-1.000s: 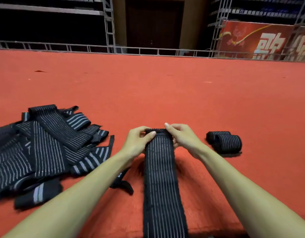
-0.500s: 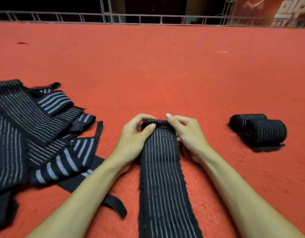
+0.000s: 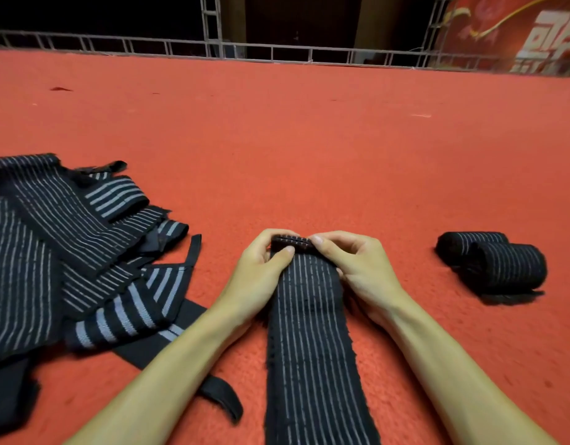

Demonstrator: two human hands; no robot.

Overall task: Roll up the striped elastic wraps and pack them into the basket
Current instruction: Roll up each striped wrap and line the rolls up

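- Head view, far left: a pile of loose wraps [image 3: 52, 252] lay heaped on the red carpet [image 3: 309, 139].
- Your left hand [image 3: 261, 274] pinched the left edge of the stretched wrap [image 3: 309, 332] at its rolled far end.
- That wrap ran flat between your forearms.
- Your right hand [image 3: 363, 271] pinched the roll's right edge.
- Far right, two rolled wraps [image 3: 501, 268] lay touching each other, well apart from your hands.

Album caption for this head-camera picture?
Left hand and right hand roll a striped wrap on red carpet; loose pile left, two rolls right.
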